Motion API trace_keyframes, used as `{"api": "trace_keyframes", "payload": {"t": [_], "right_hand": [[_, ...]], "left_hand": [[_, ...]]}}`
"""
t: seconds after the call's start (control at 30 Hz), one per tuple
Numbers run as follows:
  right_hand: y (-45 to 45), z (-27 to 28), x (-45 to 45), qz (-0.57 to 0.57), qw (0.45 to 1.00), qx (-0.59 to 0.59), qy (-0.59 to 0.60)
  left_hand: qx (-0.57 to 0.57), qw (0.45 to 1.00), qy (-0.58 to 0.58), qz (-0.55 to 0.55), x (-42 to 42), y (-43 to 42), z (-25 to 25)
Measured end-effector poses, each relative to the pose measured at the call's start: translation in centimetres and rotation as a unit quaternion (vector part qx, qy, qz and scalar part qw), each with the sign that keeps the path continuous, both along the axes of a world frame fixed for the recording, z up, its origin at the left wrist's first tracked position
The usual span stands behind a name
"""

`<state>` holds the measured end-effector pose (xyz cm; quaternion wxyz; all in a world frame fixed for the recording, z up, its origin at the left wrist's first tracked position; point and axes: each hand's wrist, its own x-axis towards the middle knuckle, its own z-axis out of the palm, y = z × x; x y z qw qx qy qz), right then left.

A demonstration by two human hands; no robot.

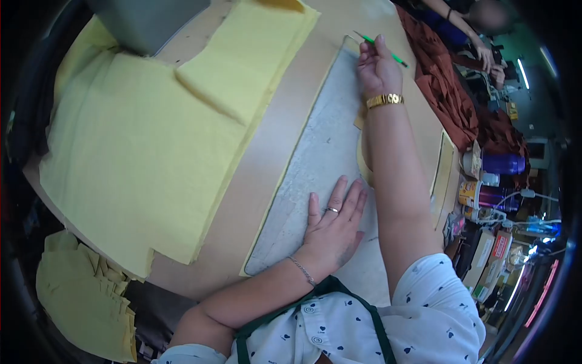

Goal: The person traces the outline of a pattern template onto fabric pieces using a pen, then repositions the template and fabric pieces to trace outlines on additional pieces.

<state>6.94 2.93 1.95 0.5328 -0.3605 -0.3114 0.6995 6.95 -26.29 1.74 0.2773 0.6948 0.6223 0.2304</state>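
Note:
My left hand (333,230) lies flat with fingers spread on a long grey pattern template (321,145). A thin yellow edge shows along the template's border, seemingly cloth beneath it. Near the template's far end, my right hand (379,70) is closed around a slim green pen (397,59). Its dark tip points up and left, just above the template's far corner; whether it touches anything I cannot tell. Left of the template, large yellow fabric pieces (145,133) are spread in layers on the table (254,164).
A grey box-like object (145,24) stands on the fabric at the upper left. More yellow cloth (85,297) hangs at the lower left. Brown fabric (436,79) lies along the right edge, with a purple bottle (503,163) and boxes (491,261) beyond. A co-worker's hand (485,57) is at upper right.

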Motion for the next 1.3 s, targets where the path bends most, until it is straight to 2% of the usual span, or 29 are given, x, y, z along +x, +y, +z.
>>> {"api": "trace_keyframes", "payload": {"t": [0.2, 0.67, 0.77, 0.87, 1.0, 1.13, 1.23, 1.3], "right_hand": [[-5.3, 1.0, 3.5, 0.034, 0.996, -0.057, 0.062], [-8.2, 0.6, 5.4, -0.091, 0.988, -0.102, 0.068], [-8.7, -1.0, 6.0, -0.098, 0.988, -0.091, 0.082], [-8.9, -1.4, 5.7, -0.129, 0.989, -0.066, 0.022], [-8.3, -0.9, 6.0, -0.178, 0.982, -0.046, 0.047], [-7.7, -1.0, 6.9, -0.225, 0.972, -0.028, 0.056], [-7.6, -0.9, 7.1, -0.267, 0.962, -0.017, 0.055], [-7.3, -0.6, 7.2, -0.290, 0.955, -0.011, 0.061]], "left_hand": [[0.032, 0.999, 0.034, 0.010, 0.3, -0.1, 0.0], [0.054, 0.997, 0.062, 0.007, 0.5, -0.1, 0.2], [0.041, 0.997, 0.066, -0.002, 0.5, 0.0, 0.4], [0.029, 0.997, 0.071, -0.007, 0.4, 0.0, 0.6], [0.011, 0.998, 0.064, 0.001, 0.1, 0.8, 1.2], [0.074, 0.996, 0.052, 0.025, -1.5, 3.7, 1.4], [0.161, 0.984, 0.038, 0.061, -3.0, 10.9, 1.1], [0.149, 0.987, 0.032, 0.055, -3.4, 16.7, -0.3]]}}
